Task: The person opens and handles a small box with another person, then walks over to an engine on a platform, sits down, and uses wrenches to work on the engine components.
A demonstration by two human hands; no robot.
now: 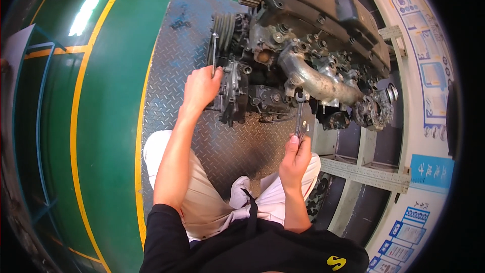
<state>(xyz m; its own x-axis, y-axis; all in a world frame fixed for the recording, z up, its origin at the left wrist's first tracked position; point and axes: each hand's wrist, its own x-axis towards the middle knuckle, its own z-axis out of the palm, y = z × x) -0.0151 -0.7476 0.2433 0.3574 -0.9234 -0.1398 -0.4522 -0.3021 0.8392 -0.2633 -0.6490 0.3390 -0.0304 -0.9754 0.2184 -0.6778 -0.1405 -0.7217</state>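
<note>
A dark, greasy car engine point(318, 15) stands in front of me, with a ribbed belt pulley on its left side and a curved metal pipe point(323, 84) along its near face. My left hand point(202, 87) is closed round a slim metal wrench point(214, 53) that points away from me beside the pulley. My right hand point(295, 161) grips an open-end wrench point(300, 111), its jaw upward just below the pipe's lower flange. Whether that jaw touches the engine I cannot tell. The left fingertips are partly hidden behind the hand.
Under the engine lies a diamond-plate metal floor panel point(202, 136), edged by a yellow line. Green floor point(108, 131) with yellow markings stretches to the left, near a blue-legged table point(38, 101). On the right are a metal rack frame point(353, 172) and a wall with printed posters point(434, 172).
</note>
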